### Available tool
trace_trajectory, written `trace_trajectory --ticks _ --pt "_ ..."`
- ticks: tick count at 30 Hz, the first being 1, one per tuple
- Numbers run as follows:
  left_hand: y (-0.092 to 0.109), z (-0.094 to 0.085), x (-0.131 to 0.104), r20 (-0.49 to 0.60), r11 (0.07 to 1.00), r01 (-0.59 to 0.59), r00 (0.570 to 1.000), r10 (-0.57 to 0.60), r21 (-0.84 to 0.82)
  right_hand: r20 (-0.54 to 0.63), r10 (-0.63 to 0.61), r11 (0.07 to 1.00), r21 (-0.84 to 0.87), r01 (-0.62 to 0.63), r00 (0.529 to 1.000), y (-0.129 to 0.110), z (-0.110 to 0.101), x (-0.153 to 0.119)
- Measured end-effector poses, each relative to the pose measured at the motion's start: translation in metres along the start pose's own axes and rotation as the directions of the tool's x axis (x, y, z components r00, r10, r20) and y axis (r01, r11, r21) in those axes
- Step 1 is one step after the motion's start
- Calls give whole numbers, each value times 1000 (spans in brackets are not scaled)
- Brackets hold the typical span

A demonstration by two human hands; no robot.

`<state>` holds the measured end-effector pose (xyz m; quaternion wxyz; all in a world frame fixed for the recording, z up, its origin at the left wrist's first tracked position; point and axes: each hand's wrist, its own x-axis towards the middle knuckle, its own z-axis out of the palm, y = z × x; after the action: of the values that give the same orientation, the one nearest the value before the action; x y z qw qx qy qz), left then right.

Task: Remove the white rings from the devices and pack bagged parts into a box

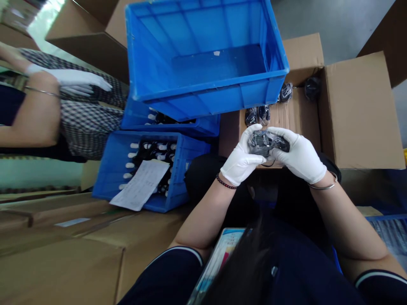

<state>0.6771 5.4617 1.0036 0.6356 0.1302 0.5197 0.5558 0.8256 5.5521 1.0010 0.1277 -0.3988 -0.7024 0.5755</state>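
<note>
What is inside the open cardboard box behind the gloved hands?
In the open cardboard box, several black bagged items lie on a cardboard layer. The blue crate covers its left part; both hands hide the near edge.

Bagged black item (267, 143), half-hidden by fingers (254, 159)

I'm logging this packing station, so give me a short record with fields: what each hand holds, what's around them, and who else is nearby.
left hand: white-gloved left hand, grip closed on the small black item in clear plastic wrap
right hand: white-gloved right hand, grip closed on the same item
behind hands: open brown cardboard box with more wrapped black items
above: empty blue plastic crate
left: lower blue crate of black parts, white paper sheet on it
nearby: another person's gloved hand
</note>
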Motion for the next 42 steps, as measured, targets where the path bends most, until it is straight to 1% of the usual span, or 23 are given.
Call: trace_trajectory --ticks 6,18,22,27,32,42 --pt "0 1 0 4 1000 5 1000 -5 -12 1 0 1000 -12 0 1000 1 0 0" --pt "-3 -3 0 15 998 4 1000 -5 60 -2 -18 998 -62 18 1000 1 0 0" --pt "-3 -4 0 20 999 7 1000 -8 48 -2 -17 998 -67 17 1000 2 0 0" --pt "-2 -3 0 1 1000 21 1000 -21 -8 2 -13 997 -70 13 1000 3 0 0" --pt "-2 -2 -1 16 1000 17 1000 -17 7 -6 -14 998 -63 13 1000 2 0 -1" --pt "-1 -1 0 7 1000 0 1000 0 -3 13 -30 997 -70 31 999 3 -1 -1"
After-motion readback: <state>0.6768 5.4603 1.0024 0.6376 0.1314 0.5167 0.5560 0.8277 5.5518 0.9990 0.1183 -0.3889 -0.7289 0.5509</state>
